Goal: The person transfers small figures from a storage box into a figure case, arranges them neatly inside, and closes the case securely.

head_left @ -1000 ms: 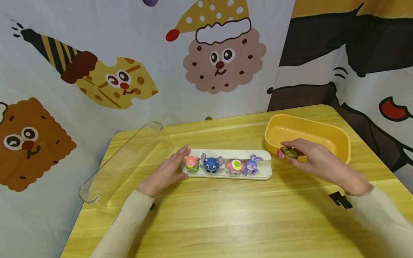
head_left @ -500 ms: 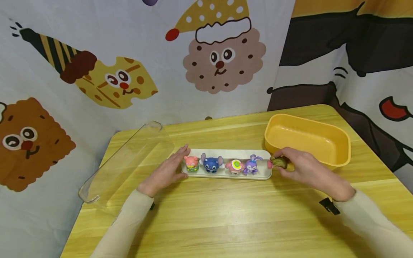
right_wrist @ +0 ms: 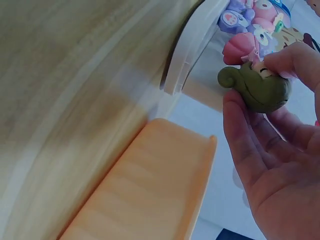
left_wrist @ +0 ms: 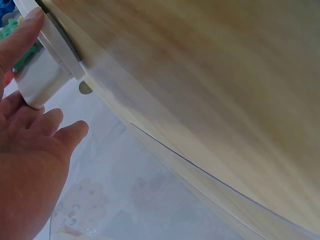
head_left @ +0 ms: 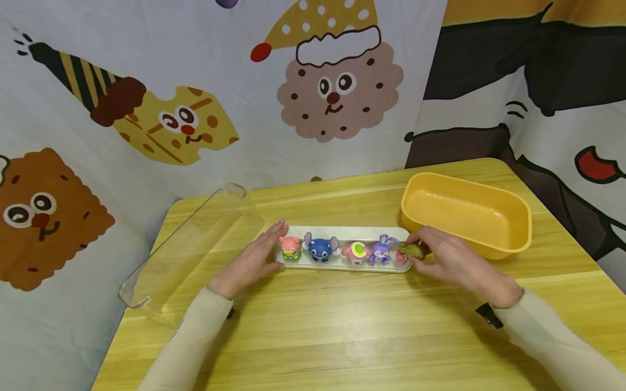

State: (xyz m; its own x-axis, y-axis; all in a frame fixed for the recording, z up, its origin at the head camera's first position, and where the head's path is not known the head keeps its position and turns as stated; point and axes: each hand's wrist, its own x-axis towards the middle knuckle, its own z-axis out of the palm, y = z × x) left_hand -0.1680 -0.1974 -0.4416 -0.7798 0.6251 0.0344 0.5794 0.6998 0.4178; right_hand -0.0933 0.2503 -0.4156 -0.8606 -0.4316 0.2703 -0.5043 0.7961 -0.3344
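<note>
My right hand (head_left: 459, 263) pinches a small figurine (right_wrist: 267, 90) with olive-green hair and a pink lower part, at the right end of a long white tray (head_left: 337, 233). In the right wrist view thumb and fingers hold it by the green hair, its pink part toward the tray. My left hand (head_left: 248, 263) holds the tray's left end, thumb at the near side and fingers at the far side. Standing along the tray are a pink figurine (head_left: 290, 248), a blue big-eared one (head_left: 321, 249), a pink one with a white-and-green top (head_left: 355, 253) and a purple rabbit (head_left: 380, 253).
A yellow tub (head_left: 464, 206) stands behind my right hand, near the back right of the wooden table (head_left: 323, 326). To the left lies a clear plastic cover (head_left: 195, 244), partly behind my left arm. Cartoon-printed cloth (head_left: 244, 163) rises behind the table.
My right hand has carried the green-haired figurine leftward from the front of the yellow tub to the tray's right end. The left hand and the tray have stayed in place.
</note>
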